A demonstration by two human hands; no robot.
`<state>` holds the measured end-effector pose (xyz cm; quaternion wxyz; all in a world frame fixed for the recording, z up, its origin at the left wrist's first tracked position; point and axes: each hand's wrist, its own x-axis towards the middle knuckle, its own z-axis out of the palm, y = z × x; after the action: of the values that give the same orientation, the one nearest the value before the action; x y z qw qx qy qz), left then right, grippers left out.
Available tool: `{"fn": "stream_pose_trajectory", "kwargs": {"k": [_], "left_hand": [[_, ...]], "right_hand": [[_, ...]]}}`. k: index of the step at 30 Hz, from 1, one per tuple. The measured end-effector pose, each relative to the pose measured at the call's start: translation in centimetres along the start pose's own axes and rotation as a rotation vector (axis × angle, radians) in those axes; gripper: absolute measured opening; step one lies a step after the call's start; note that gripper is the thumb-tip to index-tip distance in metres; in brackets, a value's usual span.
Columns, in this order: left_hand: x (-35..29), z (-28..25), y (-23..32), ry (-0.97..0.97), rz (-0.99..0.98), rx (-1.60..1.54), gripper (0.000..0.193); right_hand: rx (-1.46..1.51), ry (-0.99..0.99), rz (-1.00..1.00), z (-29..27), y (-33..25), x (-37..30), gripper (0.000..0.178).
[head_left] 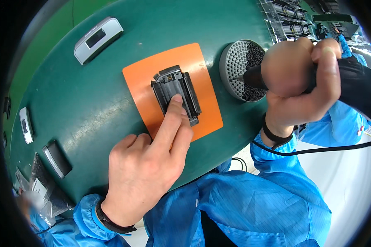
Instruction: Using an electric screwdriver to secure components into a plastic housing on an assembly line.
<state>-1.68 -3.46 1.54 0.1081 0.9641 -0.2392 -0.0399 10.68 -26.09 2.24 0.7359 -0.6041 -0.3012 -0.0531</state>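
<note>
My left hand (146,168) reaches over a black plastic housing (178,92) on an orange mat (210,111). Its index finger presses into the housing's hollow, the thumb lies at the lower edge, and the other fingers are curled. Small gold contacts show near the housing's top. My right hand (307,101) is closed round a black electric screwdriver (254,78), partly blurred, with a dark body running off to the right. The screwdriver's tip hangs over a round grey dish (228,68) with a dimpled surface, where many small black screws (254,55) lie along the right half.
A silver-grey device (98,39) with a dark window lies at the far left. Two smaller casings, one white (26,125) and one dark (57,159), sit near the left edge by a clear bag (49,193). A black cable (317,151) runs below my right wrist. Stacked parts (290,18) stand at far right.
</note>
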Motion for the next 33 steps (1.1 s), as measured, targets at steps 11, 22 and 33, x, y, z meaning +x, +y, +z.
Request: {"fn": "stream_pose_trajectory", "kwargs": {"k": [11,22,33], "left_hand": [[0.0,0.5,1.2,0.065,0.036,0.19,0.028],[-0.2,0.5,1.1,0.058,0.07,0.197,0.032],[-0.2,0.7,1.1,0.043,0.064,0.198,0.03]], "right_hand": [[0.137,-0.093,-0.048,0.8,-3.0,3.4,0.026],[0.14,-0.327,-0.048,4.6,-0.1,3.2,0.036],[0.151,-0.357,-0.052,4.6,1.7,3.4,0.038]]}}
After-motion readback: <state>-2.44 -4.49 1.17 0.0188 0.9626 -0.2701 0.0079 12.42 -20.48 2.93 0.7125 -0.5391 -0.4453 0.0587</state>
